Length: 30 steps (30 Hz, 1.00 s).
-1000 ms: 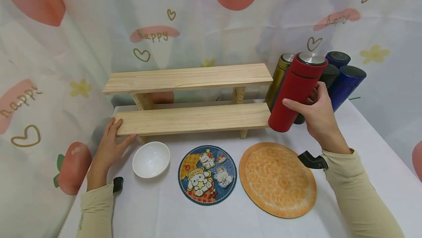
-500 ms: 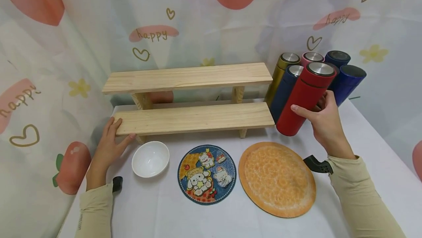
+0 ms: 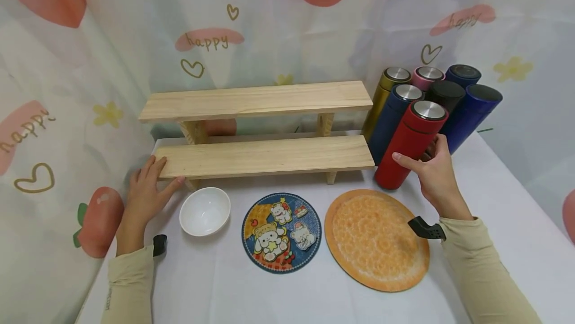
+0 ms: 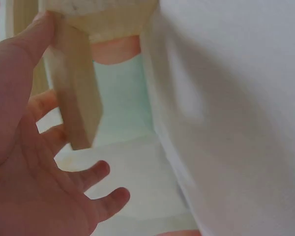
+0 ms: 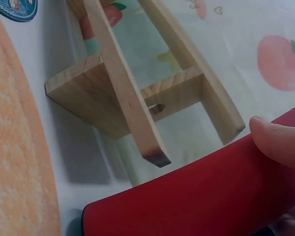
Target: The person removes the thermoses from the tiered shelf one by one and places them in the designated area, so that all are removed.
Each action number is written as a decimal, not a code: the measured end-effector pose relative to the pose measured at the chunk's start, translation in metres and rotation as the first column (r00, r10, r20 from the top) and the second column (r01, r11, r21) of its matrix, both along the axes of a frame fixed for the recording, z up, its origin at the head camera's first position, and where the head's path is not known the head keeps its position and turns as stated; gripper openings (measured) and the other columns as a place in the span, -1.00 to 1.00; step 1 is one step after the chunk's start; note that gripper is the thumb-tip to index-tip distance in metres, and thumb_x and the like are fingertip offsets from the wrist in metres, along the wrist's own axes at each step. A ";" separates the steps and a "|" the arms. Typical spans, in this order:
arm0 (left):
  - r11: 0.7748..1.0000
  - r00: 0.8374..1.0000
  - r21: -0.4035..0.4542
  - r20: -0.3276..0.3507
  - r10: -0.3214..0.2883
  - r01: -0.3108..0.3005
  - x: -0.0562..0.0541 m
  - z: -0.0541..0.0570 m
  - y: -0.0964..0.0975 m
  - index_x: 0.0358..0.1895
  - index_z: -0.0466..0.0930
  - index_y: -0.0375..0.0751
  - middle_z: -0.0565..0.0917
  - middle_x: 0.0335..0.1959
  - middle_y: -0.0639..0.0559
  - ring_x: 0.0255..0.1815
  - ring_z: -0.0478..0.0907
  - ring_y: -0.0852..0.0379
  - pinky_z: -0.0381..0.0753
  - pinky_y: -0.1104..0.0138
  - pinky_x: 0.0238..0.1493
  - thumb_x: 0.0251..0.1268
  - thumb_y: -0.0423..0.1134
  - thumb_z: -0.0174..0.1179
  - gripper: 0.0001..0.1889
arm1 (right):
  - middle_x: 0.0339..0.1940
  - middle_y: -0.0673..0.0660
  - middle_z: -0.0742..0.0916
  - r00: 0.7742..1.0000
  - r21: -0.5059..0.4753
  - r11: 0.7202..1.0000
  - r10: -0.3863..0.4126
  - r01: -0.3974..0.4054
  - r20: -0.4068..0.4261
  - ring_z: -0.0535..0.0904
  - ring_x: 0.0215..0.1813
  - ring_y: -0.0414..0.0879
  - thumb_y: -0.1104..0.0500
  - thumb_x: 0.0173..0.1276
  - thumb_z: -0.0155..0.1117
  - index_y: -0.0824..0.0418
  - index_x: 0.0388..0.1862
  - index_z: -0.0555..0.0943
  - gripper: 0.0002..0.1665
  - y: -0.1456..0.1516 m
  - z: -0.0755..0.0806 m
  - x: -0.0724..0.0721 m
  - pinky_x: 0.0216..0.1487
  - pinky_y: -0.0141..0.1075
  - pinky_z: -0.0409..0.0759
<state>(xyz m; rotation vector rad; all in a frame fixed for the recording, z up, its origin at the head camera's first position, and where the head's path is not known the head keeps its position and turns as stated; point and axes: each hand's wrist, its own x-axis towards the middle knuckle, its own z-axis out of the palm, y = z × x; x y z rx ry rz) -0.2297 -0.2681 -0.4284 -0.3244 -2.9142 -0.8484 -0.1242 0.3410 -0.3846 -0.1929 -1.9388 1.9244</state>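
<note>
My right hand [image 3: 433, 176] grips a red thermos flask [image 3: 411, 144] with a steel-topped lid. In the right wrist view my thumb [image 5: 280, 142] lies along its side. The flask leans in the head view, its base close to the table, in front of a navy flask [image 3: 395, 119]. My left hand [image 3: 145, 189] holds the left end of the lower board of a two-tier wooden shelf [image 3: 269, 157], thumb at the front edge and fingers around the end. In the left wrist view the ring and little fingers [image 4: 110, 196] stand away from the wood.
Behind the red flask stand gold [image 3: 382, 99], pink [image 3: 427, 77], black [image 3: 444, 94] and blue [image 3: 471, 112] flasks. In front of the shelf lie a white bowl [image 3: 205, 211], a round cartoon mat [image 3: 281, 234] and a round orange-brown mat [image 3: 377, 241]. A printed curtain [image 3: 269, 24] hangs behind.
My right hand has brought the red flask down and rightward, from in front of the shelf's right end to the front of the flask group. My left hand stays at the shelf.
</note>
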 end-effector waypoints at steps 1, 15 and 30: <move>1.000 1.000 0.002 -0.016 0.000 0.000 0.001 0.002 0.001 0.66 0.14 -0.36 0.02 0.67 -0.52 0.56 -0.07 -0.71 -0.04 -0.51 0.45 0.56 0.22 0.22 -0.09 | 0.33 -0.02 0.51 1.000 0.002 1.000 -0.002 0.002 -0.002 0.47 0.28 -0.12 0.50 0.31 0.50 -0.04 0.40 0.25 -0.10 0.000 -0.001 0.000 0.08 -0.51 0.58; 0.996 0.973 0.015 -0.214 -0.085 0.090 0.032 0.038 0.029 0.57 0.34 -0.37 0.33 0.58 -0.44 0.54 0.12 -0.63 0.03 -0.42 0.50 0.50 0.01 0.33 -0.24 | 0.40 0.00 0.49 0.999 -0.019 1.000 0.000 0.001 0.032 0.44 0.32 -0.12 0.46 0.34 0.51 -0.07 0.44 0.23 -0.09 0.003 -0.014 0.000 0.06 -0.53 0.59; 0.955 0.936 -0.120 -0.197 -0.290 0.271 0.067 0.035 0.081 0.67 0.31 -0.06 0.26 0.69 -0.13 0.48 0.21 -0.44 0.11 -0.49 0.36 0.39 0.08 0.43 -0.15 | 0.47 0.16 0.43 0.969 0.369 0.900 -0.246 0.231 -0.006 0.33 0.51 0.01 0.09 0.50 0.41 0.20 0.61 0.18 -0.13 -0.009 -0.010 0.024 0.58 -0.21 0.21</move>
